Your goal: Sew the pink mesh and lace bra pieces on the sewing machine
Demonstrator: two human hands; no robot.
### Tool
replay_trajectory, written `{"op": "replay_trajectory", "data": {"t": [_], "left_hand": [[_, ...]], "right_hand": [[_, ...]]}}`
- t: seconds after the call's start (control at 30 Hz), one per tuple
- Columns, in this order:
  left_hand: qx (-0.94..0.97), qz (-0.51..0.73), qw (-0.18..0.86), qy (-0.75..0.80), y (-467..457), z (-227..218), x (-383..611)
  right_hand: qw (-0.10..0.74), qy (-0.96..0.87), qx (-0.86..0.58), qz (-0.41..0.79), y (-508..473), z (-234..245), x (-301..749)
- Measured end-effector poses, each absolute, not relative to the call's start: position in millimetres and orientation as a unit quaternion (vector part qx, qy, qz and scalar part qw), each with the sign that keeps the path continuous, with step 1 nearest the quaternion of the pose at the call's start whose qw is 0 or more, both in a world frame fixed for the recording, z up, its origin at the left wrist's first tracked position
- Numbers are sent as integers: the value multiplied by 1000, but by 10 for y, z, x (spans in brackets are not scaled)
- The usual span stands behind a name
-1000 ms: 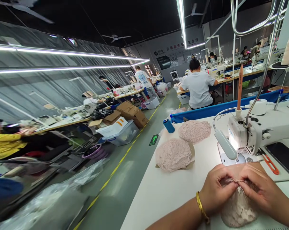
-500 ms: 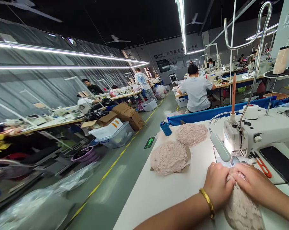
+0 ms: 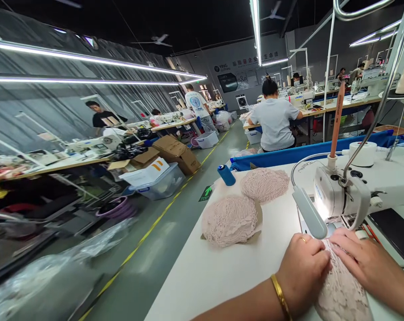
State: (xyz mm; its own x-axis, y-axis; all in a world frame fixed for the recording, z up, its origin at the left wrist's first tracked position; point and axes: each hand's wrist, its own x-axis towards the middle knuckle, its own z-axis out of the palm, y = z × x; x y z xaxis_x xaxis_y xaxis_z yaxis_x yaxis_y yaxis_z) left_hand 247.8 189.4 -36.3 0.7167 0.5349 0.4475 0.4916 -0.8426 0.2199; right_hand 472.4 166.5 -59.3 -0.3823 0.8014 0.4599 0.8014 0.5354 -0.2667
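A pale pink lace piece [image 3: 344, 292] lies below the needle area of a white sewing machine [image 3: 331, 189]. My left hand [image 3: 304, 267], with a gold bracelet at the wrist, is closed on its left edge, fingers curled. From the other side my right hand [image 3: 357, 254] grips the lace near its upper end, fingers reaching toward the presser foot. The needle is hidden behind the grey lamp [image 3: 309, 213] and my fingers. On the table to the left lie two stacks of lace cups, a nearer stack [image 3: 231, 220] and a farther stack [image 3: 265, 183].
A blue thread spool [image 3: 226, 174] stands at the table's far left corner. A dark phone [image 3: 394, 234] lies right of the machine, near partly hidden orange-handled snips. A pencil [image 3: 337, 118] stands upright on the machine. Blue cloth [image 3: 275, 155] hangs behind; a seated co-worker [image 3: 275, 118] is beyond.
The view has shifted slightly, and the machine sits farther right. My hands have moved a little apart and toward me, showing more of the lace's upper end; the right fingers are straighter.
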Motion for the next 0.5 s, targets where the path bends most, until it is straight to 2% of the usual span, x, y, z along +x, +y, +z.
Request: {"op": "replay_trajectory", "data": {"t": [0.33,0.5], "left_hand": [[924,220,34,311,1902,-291,2504],[922,212,47,322,1924,-272,2530]], "right_hand": [[234,-851,-437,-172,1738,-582,4768],[238,-842,-441,-201,1779,-604,4774]]}}
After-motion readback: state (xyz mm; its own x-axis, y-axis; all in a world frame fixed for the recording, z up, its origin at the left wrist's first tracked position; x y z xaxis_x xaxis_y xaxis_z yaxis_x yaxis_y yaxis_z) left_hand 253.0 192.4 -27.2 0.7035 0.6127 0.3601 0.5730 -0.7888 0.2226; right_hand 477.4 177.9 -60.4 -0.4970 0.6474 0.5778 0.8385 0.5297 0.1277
